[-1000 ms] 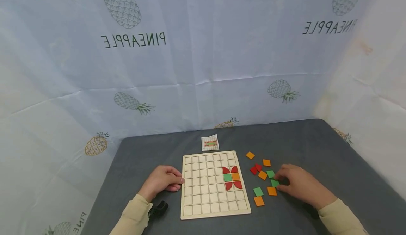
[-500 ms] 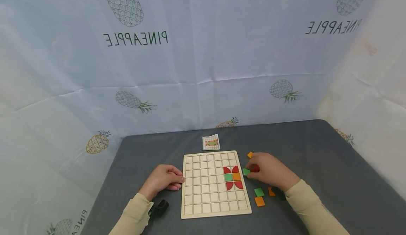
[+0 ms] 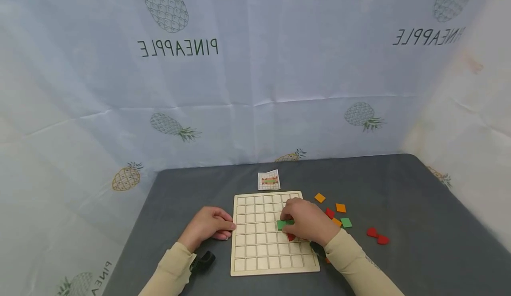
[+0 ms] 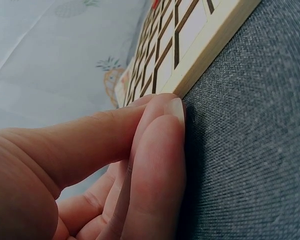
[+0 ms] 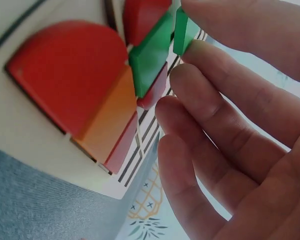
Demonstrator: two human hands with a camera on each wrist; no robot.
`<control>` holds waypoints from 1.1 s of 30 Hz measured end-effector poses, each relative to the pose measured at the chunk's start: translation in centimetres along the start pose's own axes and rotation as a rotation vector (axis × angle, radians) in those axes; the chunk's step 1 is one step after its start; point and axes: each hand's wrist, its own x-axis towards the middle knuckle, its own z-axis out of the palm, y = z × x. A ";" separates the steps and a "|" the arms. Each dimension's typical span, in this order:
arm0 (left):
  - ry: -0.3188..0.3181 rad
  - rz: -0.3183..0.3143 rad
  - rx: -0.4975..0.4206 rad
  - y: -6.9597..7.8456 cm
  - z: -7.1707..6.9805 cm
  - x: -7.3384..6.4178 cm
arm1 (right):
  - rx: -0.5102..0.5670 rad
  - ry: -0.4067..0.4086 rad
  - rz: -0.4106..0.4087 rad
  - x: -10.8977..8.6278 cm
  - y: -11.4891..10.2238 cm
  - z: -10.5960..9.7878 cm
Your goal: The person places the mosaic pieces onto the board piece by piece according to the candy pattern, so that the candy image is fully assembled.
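My right hand (image 3: 305, 219) is over the right part of a wooden grid board (image 3: 255, 251). Its thumb and index finger pinch a green square tile (image 5: 184, 32), held just left of another green tile (image 5: 152, 57) set in the grid. Beside that, the right wrist view shows an orange tile (image 5: 110, 112) and red rounded tiles (image 5: 65, 70) in their cells; in the head view the hand covers most of them. At the board's left edge, my left hand (image 3: 207, 227) holds the rim with thumb and curled index finger (image 4: 157, 165).
Right of the board lie loose tiles: orange ones (image 3: 340, 207), a green one (image 3: 346, 222) and red ones (image 3: 372, 232). My right sleeve (image 3: 355, 256) hides part of this area. Behind the board lies a small pattern card (image 3: 269, 180). A pineapple-print cloth (image 3: 255, 65) hangs behind the table.
My right hand has moved left from the loose tiles to the board, bringing a green tile along. The left hand stays at the board's left edge.
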 end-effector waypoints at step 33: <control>0.011 0.009 0.020 -0.2 0.1 0.0 | -0.067 0.018 -0.036 0.1 -0.3 0.4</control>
